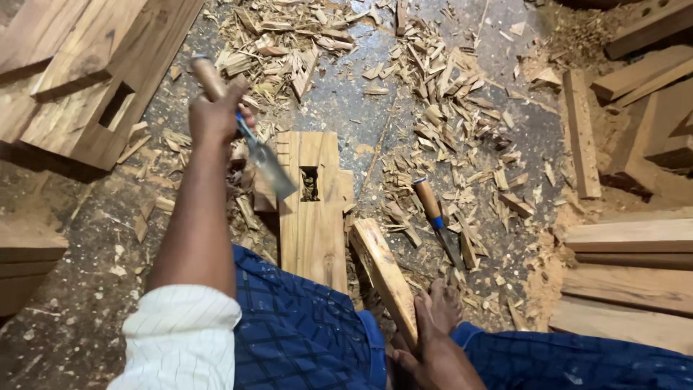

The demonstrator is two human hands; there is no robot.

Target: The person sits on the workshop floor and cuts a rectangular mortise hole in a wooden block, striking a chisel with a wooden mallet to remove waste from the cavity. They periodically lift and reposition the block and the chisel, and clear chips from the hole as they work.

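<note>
My left hand (216, 112) is raised and gripping a chisel (268, 167) by its wooden handle. The steel blade slants down to the right, and its tip hovers just left of a rectangular mortise hole (309, 184) cut in a pale wooden plank (312, 238). The plank lies lengthwise on the floor in front of my blue checked cloth-covered legs. My right hand (433, 325) sits low between my knees, closed around the near end of a thick wooden billet (381, 267) that leans beside the plank's right edge.
A second chisel (435, 220) with a wooden handle lies on the floor right of the plank. Wood chips (433, 108) and sawdust cover the concrete floor. A mortised beam (101, 87) lies at upper left, with stacked timber pieces (635, 245) at right.
</note>
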